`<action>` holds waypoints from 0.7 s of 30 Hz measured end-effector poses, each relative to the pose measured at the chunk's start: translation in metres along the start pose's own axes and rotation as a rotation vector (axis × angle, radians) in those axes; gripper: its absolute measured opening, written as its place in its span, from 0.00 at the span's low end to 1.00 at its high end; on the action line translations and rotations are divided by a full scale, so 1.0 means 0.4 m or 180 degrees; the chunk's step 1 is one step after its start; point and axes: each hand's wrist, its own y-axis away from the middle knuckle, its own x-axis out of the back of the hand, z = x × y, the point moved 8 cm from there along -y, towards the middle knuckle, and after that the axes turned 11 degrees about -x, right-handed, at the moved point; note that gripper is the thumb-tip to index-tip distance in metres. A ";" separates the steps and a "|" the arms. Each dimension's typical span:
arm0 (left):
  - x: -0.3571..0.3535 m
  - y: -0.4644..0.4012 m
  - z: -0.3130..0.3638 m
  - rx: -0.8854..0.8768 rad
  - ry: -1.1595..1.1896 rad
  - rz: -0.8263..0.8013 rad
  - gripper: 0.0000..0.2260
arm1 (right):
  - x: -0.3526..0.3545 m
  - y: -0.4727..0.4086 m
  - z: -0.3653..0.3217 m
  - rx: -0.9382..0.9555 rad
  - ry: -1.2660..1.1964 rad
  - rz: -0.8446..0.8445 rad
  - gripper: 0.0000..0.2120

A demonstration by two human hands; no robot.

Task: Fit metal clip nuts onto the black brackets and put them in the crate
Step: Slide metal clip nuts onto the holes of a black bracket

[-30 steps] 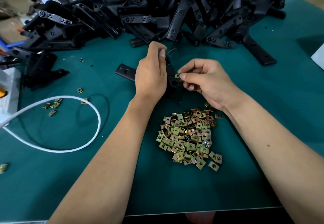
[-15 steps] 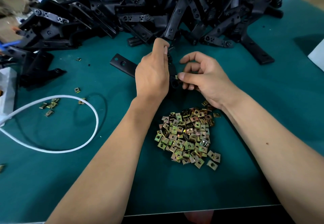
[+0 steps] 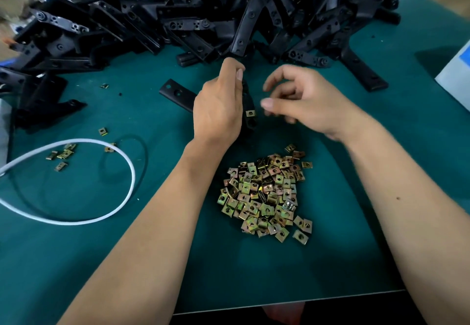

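Note:
My left hand (image 3: 218,103) grips a black bracket (image 3: 178,94) above the green mat; one end of it sticks out to the left of the hand. A brass clip nut (image 3: 250,113) sits on the bracket's other end, just right of my palm. My right hand (image 3: 300,101) hovers a little to the right of that nut with loosely curled fingers, blurred, touching nothing. A heap of brass clip nuts (image 3: 265,192) lies on the mat below both hands. No crate is in view.
A big pile of black brackets (image 3: 203,17) fills the back of the table. A white cable loop (image 3: 76,182) lies at the left, with a few stray nuts (image 3: 62,154) near it. A pale box (image 3: 455,75) stands at the right edge.
My right hand has let go of the clip nut, which now sits on the bracket, and has drawn back to the right. My left hand has kept its hold.

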 end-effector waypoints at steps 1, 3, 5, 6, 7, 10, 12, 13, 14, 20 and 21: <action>-0.001 0.003 -0.009 0.0059 0.0041 0.0019 0.14 | 0.018 0.004 0.003 -0.0007 0.0471 -0.0148 0.10; -0.001 0.006 -0.023 0.0182 0.0111 0.0079 0.14 | 0.028 0.025 0.024 -0.0177 0.1178 -0.0683 0.09; -0.003 0.007 -0.026 0.0214 0.0190 0.0095 0.14 | 0.017 0.044 0.039 -0.0289 0.1451 -0.1087 0.10; -0.004 0.007 -0.026 0.0212 0.0225 0.0093 0.14 | 0.007 0.047 0.041 -0.0294 0.1511 -0.1183 0.10; -0.004 0.007 -0.027 0.0218 0.0246 0.0096 0.14 | -0.001 0.045 0.041 -0.0289 0.1576 -0.1226 0.10; -0.004 0.010 -0.031 0.0278 0.0302 0.0123 0.13 | -0.018 0.033 0.041 -0.0271 0.1809 -0.1196 0.09; -0.006 0.010 -0.031 0.0281 0.0324 0.0111 0.13 | -0.017 0.031 0.042 -0.0257 0.1917 -0.1144 0.08; -0.007 0.009 -0.031 0.0275 0.0333 0.0097 0.14 | -0.017 0.030 0.041 -0.0215 0.1925 -0.1106 0.08; -0.008 0.009 -0.031 0.0268 0.0346 0.0087 0.14 | -0.017 0.028 0.035 -0.0133 0.1883 -0.1017 0.08; -0.013 0.007 -0.038 0.0212 0.0444 0.0100 0.14 | -0.012 -0.005 -0.001 0.0153 -0.0055 0.0004 0.04; -0.014 0.008 -0.039 0.0220 0.0469 0.0100 0.13 | -0.010 -0.008 0.000 0.0160 -0.0345 0.0188 0.04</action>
